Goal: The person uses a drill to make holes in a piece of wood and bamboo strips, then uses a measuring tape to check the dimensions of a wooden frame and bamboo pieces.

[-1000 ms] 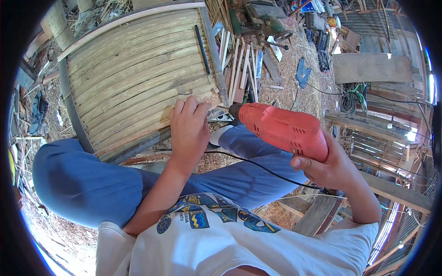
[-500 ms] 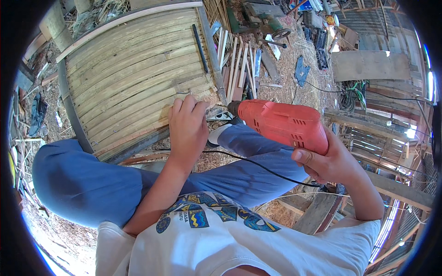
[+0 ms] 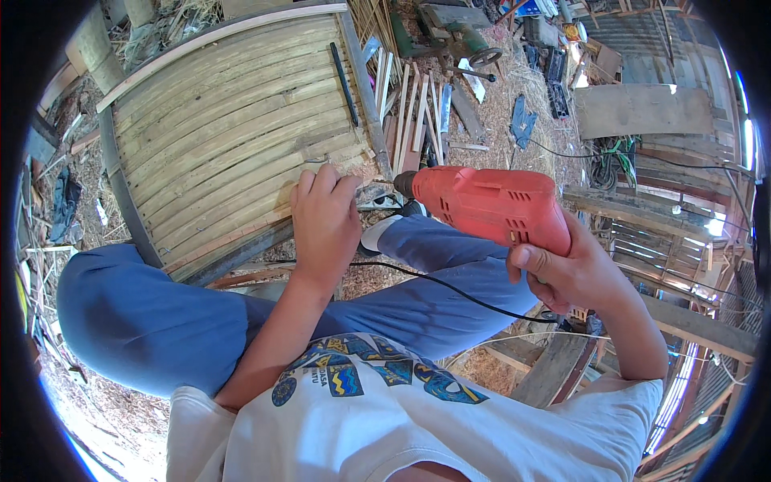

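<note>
A red corded power drill [image 3: 490, 205] lies level in my right hand [image 3: 566, 269], which wraps round its handle. Its dark chuck and thin bit point left, at the near right corner of a slatted wooden panel [image 3: 241, 120] in a dark frame. The bit's tip is close to my left hand's fingertips. Bent over the panel's near edge, my left hand [image 3: 325, 229] has its fingers curled and close together at that corner. Whatever they grip is hidden beneath them. A thin wood strip [image 3: 221, 241] runs along the near edge towards this hand.
A black rod [image 3: 344, 84] rests on the panel's right side. Loose wood strips [image 3: 414, 112] lie right of it, on ground strewn with shavings. A black cable [image 3: 450, 287] crosses above my bent legs [image 3: 152, 321]. Planks [image 3: 562, 369] are at the lower right.
The drill has shifted slightly up and left with my right hand, and sits a little more level. My left hand stays nearly in place at the corner.
</note>
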`<state>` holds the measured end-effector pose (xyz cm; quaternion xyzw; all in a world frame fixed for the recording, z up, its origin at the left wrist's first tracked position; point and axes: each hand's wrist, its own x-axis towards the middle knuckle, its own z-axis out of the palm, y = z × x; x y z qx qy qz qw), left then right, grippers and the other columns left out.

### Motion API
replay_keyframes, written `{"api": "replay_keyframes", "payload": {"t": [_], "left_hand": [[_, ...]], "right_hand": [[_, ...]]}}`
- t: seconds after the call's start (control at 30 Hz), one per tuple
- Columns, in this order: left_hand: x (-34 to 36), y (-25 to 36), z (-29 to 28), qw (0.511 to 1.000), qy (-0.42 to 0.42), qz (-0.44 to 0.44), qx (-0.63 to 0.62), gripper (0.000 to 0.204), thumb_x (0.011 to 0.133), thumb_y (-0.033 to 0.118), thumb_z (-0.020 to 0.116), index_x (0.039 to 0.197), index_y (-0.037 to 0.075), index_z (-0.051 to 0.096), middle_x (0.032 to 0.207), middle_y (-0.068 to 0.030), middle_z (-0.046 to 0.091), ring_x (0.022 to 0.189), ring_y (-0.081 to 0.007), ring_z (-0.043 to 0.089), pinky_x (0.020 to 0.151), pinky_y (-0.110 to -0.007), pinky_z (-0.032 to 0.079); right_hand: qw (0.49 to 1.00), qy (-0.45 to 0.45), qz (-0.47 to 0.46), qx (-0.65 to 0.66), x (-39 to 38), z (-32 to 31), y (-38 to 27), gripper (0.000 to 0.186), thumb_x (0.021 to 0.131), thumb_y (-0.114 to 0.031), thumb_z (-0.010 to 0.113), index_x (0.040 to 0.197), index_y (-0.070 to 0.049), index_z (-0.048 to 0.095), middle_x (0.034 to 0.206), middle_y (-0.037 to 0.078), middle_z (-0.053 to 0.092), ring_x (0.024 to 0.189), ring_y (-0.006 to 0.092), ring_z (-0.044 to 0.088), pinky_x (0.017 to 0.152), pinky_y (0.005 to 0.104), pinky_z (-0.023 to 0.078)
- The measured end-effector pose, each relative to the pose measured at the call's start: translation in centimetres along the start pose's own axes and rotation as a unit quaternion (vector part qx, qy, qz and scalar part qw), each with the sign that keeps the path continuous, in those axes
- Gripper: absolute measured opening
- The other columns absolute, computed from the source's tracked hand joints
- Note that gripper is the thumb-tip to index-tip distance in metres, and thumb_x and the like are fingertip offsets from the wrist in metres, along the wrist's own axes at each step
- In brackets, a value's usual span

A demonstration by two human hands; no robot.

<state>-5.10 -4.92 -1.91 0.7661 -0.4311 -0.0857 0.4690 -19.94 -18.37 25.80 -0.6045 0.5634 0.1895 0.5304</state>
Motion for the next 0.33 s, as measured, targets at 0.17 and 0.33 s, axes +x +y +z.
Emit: {"api": "replay_keyframes", "payload": {"t": [0.17,0.33], "left_hand": [[-0.1,-0.3,0.1,1.000,0.007,0.002,0.004,0.027,0.079,-0.006,0.072,0.102,0.008,0.075,0.092,-0.0102,0.058,0.090,-0.0346,0.055,0.081,-0.047,0.043],[-0.2,-0.5,0.4,1.000,0.014,0.004,-0.003,0.026,0.080,-0.005,0.073,0.102,0.009,0.075,0.092,-0.0099,0.059,0.091,-0.0337,0.056,0.081,-0.049,0.043]], "right_hand": [[0.999,0.010,-0.045,0.015,-0.1,0.1,0.4,0.060,0.099,-0.033,0.079,0.142,-0.002,0.049,0.083,0.006,0.065,0.042,0.0076,0.050,0.033,0.0250,0.035],[0.996,0.024,-0.079,0.033,-0.9,-0.4,1.0,0.067,0.099,-0.034,0.079,0.148,-0.002,0.045,0.085,0.008,0.067,0.040,0.0089,0.051,0.033,0.0251,0.036]]}}
